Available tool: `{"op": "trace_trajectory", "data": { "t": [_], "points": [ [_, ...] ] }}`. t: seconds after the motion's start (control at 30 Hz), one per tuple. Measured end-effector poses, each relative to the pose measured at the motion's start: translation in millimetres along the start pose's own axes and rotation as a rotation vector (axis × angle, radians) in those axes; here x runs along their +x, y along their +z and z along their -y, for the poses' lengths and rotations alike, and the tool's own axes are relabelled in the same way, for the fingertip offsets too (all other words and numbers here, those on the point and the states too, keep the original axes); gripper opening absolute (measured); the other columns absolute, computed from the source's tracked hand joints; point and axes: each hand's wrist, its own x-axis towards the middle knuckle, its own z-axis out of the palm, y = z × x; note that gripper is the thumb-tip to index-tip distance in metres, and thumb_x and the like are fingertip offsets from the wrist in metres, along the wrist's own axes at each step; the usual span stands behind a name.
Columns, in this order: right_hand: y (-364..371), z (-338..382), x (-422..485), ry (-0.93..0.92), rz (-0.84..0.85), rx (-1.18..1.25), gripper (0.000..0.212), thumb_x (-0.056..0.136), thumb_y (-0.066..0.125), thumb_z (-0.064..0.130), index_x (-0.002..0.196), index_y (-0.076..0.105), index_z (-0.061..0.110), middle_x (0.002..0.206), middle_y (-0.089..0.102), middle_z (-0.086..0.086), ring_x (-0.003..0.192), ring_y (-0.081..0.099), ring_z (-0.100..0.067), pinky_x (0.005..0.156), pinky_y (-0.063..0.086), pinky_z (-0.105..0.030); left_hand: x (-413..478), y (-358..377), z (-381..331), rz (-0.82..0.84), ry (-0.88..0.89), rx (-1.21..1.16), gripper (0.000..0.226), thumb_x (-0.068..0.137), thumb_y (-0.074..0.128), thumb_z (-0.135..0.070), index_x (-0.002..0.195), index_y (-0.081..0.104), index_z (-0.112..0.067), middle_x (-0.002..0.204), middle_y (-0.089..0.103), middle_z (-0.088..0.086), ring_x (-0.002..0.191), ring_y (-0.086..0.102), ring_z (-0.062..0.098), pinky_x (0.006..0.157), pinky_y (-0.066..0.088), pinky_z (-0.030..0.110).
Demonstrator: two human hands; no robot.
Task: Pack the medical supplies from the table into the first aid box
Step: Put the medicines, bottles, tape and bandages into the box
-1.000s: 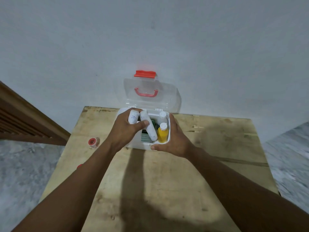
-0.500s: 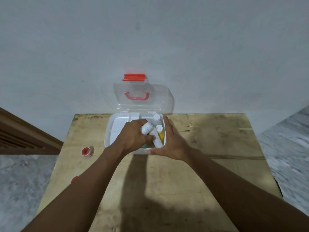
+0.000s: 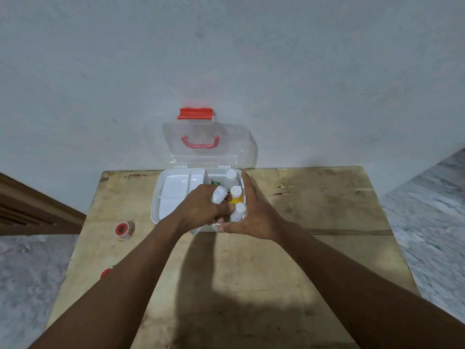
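A red tape roll [image 3: 122,229] lies left of the box [image 3: 156,207]; another red thing [image 3: 106,272], perhaps tape, is half hidden by the left forearm [image 3: 141,260]. The left hand [image 3: 201,210] grips a white bottle [image 3: 219,194] over the box's right compartment; the right hand [image 3: 251,215], fingers straight, lies against its right wall.

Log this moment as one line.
packing | left hand holds white bottle over first aid box | right hand rests against box side | lid open | tape roll on table
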Motion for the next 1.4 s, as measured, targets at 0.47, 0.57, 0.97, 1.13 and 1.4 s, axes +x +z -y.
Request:
{"op": "trace_trajectory", "data": {
  "t": [0.47,0.57,0.97,1.13,1.4],
  "points": [
    [1.2,1.2,1.2,0.029,-0.004,-0.005,0.148,0.044,0.081,0.076,0.153,-0.012,0.040,0.161,0.013,0.014,0.147,0.027,-0.011,0.114,0.038,-0.044,-7.1,-5.5,-1.8,-0.347,0.062,-0.243,0.018,0.086,0.056,-0.027,0.098,0.069,-0.026,0.095,0.070,-0.012,0.094,0.063,0.008,0.082,0.049,0.027],
    [0.1,1.9,-0.2,0.022,0.010,0.005,0.147,0.047,0.083,0.071,0.153,-0.013,0.040,0.162,0.009,0.015,0.148,0.023,-0.011,0.116,0.036,-0.044,-9.8,-3.5,4.4,-0.383,0.127,-0.195,0.016,0.091,0.064,-0.016,0.102,0.069,-0.025,0.095,0.070,-0.014,0.089,0.063,0.001,0.079,0.046,0.016],
    [3.6,-4.6,6.7,0.020,-0.026,0.013,0.150,0.043,0.088,0.067,0.155,-0.007,0.037,0.157,0.026,0.009,0.142,0.036,-0.015,0.106,0.046,-0.046,-14.2,8.5,19.6,-0.174,0.106,0.121,0.023,0.076,0.081,-0.012,0.091,0.066,-0.021,0.088,0.070,-0.009,0.083,0.067,0.005,0.073,0.052,0.016],
    [5.1,-8.4,8.3,0.017,-0.029,0.042,0.151,0.041,0.088,0.068,0.155,-0.006,0.038,0.157,0.024,0.012,0.144,0.033,-0.012,0.108,0.045,-0.045,-6.3,8.3,12.0,-0.129,0.053,0.253,0.016,0.080,0.074,-0.011,0.094,0.073,-0.018,0.086,0.073,-0.002,0.081,0.068,0.012,0.074,0.054,0.022],
    [5.8,-8.1,7.1,-0.001,-0.016,0.057,0.150,0.042,0.087,0.069,0.154,-0.010,0.041,0.160,0.016,0.015,0.148,0.024,-0.007,0.114,0.039,-0.043,1.7,8.5,8.0,-0.115,-0.027,0.316,0.025,0.081,0.068,-0.003,0.102,0.076,-0.013,0.092,0.075,0.005,0.084,0.068,0.016,0.068,0.047,0.016]
  ]
}}
